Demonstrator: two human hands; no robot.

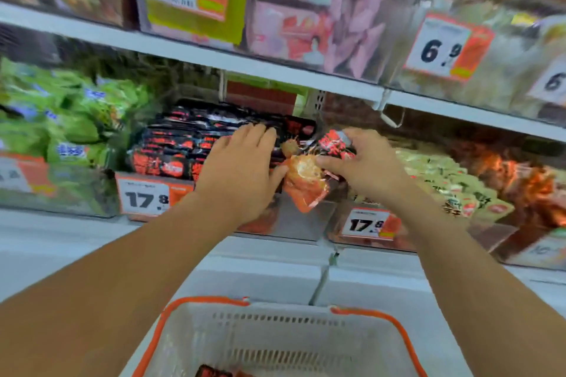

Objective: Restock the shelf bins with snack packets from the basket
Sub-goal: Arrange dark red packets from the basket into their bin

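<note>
A white basket (275, 343) with orange rim sits nearest the camera, below both outstretched arms, placed within easy reach of the shelf; one dark packet (211, 372) shows at its bottom edge, so the restocking appears close to done, though most of the basket floor is out of view; beyond it, over the clear front of the middle bin (294, 217), the right hand (364, 162) pinches a black-and-orange snack packet (309, 177) between thumb and curled fingers, holding it tilted at the bin's right end, apparently to slot it beside its like; the left hand (242, 168) lies flat, fingers straight and grasping nothing, on the stacked black packets (183, 144), its thumb just beside the held packet, probably pressing the pile back to make room; price tags reading 17.8 (144, 197) hang on the bin fronts; green packets (61, 119) fill the bin to the left and pale green ones (444, 174) the bin to the right; farther up, the upper shelf (214, 61) carries pink packs (306, 18), blurred, under tags marked 18.8 and 6.9.
</note>
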